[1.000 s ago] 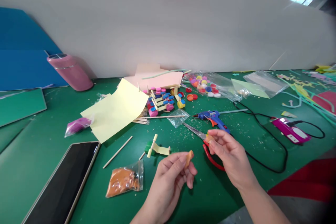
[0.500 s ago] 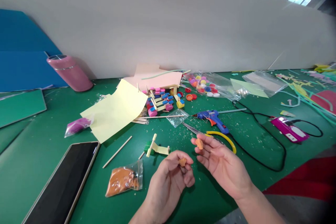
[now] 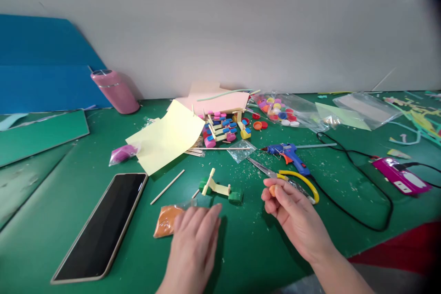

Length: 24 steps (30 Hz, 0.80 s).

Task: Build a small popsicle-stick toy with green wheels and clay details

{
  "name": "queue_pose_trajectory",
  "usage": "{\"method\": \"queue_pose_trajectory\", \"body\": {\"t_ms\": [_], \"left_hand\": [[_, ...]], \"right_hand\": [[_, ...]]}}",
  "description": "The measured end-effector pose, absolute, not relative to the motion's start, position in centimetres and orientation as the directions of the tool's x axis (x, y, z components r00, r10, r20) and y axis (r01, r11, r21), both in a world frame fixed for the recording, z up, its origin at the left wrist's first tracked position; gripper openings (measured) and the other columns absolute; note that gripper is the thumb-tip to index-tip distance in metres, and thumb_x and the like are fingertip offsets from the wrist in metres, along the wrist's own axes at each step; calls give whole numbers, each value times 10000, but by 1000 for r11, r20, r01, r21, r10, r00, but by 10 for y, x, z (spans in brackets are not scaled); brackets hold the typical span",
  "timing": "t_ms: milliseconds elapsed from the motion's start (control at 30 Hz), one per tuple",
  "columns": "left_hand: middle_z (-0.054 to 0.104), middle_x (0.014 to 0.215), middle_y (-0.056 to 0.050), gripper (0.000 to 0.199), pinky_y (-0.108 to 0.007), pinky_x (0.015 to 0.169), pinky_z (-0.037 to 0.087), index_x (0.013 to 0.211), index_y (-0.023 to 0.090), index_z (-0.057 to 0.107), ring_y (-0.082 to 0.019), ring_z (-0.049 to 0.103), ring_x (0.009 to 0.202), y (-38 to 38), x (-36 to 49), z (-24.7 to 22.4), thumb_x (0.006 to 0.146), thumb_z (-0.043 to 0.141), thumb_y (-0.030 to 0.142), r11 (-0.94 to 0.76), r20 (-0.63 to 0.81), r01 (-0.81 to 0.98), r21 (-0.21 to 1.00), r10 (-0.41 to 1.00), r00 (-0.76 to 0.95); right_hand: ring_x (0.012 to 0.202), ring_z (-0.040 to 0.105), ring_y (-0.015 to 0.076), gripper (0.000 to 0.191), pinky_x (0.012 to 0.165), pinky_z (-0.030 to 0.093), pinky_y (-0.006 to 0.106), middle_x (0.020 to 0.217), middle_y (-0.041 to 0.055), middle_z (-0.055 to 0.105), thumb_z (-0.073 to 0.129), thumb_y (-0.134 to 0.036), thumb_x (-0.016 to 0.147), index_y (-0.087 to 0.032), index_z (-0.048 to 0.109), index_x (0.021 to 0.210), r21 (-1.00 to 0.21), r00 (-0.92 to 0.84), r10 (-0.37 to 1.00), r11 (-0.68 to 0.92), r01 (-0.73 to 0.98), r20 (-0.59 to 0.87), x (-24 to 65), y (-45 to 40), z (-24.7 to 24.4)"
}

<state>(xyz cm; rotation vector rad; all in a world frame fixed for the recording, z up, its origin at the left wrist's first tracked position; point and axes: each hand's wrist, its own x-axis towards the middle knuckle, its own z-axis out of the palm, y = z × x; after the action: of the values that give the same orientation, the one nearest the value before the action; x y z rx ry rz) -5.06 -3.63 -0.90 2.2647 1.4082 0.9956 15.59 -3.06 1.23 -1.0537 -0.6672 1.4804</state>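
Note:
My left hand is palm down over the right part of a clear bag of orange modelling clay. Its fingers are bent and close together, and what lies under them is hidden. On the right, my right hand is closed, pinching a small lump of orange clay between thumb and fingers. Between and beyond the hands stands a small model car with a pale stick frame and green wheels. A thin wooden stick lies left of it.
A phone lies at left. Yellow-handled scissors and a blue glue gun with a black cord are beyond my right hand. Further back are yellow paper, several model cars, bagged bottle caps and a pink bottle.
My left hand has moved left and turned palm down over the clay bag; the clay bit it held is out of sight. My right fingers have closed further round their lump. The view has shifted.

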Motion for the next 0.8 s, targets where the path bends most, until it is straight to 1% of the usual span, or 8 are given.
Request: {"method": "queue_pose_trajectory", "body": {"t_ms": [67, 100, 200, 300, 400, 567, 700, 800], "left_hand": [[598, 726, -48, 214, -342, 631, 356, 1034, 170, 565, -210, 494, 696, -27, -67, -9, 837, 486, 193, -466, 395, 802, 373, 862, 318], [598, 715, -52, 209, -344, 616, 359, 1011, 155, 574, -215, 495, 686, -23, -73, -9, 831, 503, 234, -431, 376, 849, 307, 874, 308], [633, 810, -85, 253, -353, 623, 391, 1012, 159, 582, -240, 516, 755, -16, -83, -9, 828, 499, 311, -361, 299, 905, 224, 910, 288], [649, 969, -113, 248, -392, 705, 413, 1008, 184, 594, -269, 524, 876, -20, -86, -11, 822, 499, 317, -353, 264, 911, 214, 919, 294], [645, 1078, -124, 253, -439, 789, 394, 1023, 192, 600, -305, 518, 982, -24, -88, -13, 810, 510, 294, -374, 310, 904, 205, 901, 302], [644, 1126, -99, 304, -460, 877, 358, 1090, 243, 594, -314, 524, 1083, -26, -94, -16, 798, 511, 263, -396, 343, 888, 233, 888, 306], [625, 1157, -108, 445, -498, 931, 312, 1239, 239, 469, -325, 505, 1125, -28, -96, -16, 798, 510, 283, -371, 301, 889, 268, 909, 289], [618, 1148, -134, 557, -508, 936, 323, 1317, 206, 346, -328, 483, 1149, -30, -97, -16, 795, 521, 291, -350, 297, 885, 307, 919, 260]], "right_hand": [[640, 492, 84, 174, 608, 407, 200, 752, -1, 613, 603, -341, 818, -211, 645, 926, -880, 50, 970, -193, -435, -237, 156, -32, 12], [648, 491, 90, 174, 609, 405, 205, 748, -1, 609, 601, -345, 818, -213, 645, 922, -885, 52, 970, -194, -422, -237, 156, -33, 12], [664, 492, 107, 175, 609, 399, 225, 753, 4, 601, 599, -351, 817, -216, 647, 917, -900, 54, 970, -198, -387, -237, 156, -34, 12], [665, 489, 119, 175, 618, 398, 247, 750, 9, 596, 596, -358, 816, -218, 651, 905, -910, 53, 969, -205, -361, -239, 156, -35, 13], [666, 488, 121, 177, 628, 398, 254, 746, 7, 595, 598, -366, 812, -223, 654, 902, -912, 53, 968, -212, -350, -246, 156, -36, 14], [676, 489, 113, 172, 633, 400, 237, 751, 0, 598, 591, -365, 819, -232, 654, 908, -915, 35, 970, -216, -341, -242, 156, -36, 14], [676, 489, 105, 163, 630, 402, 220, 746, -6, 601, 588, -361, 823, -235, 656, 900, -915, 39, 971, -208, -345, -236, 156, -37, 15], [673, 490, 103, 157, 626, 402, 215, 738, -8, 604, 588, -358, 823, -234, 658, 890, -917, 49, 972, -200, -346, -231, 156, -36, 15]]}}
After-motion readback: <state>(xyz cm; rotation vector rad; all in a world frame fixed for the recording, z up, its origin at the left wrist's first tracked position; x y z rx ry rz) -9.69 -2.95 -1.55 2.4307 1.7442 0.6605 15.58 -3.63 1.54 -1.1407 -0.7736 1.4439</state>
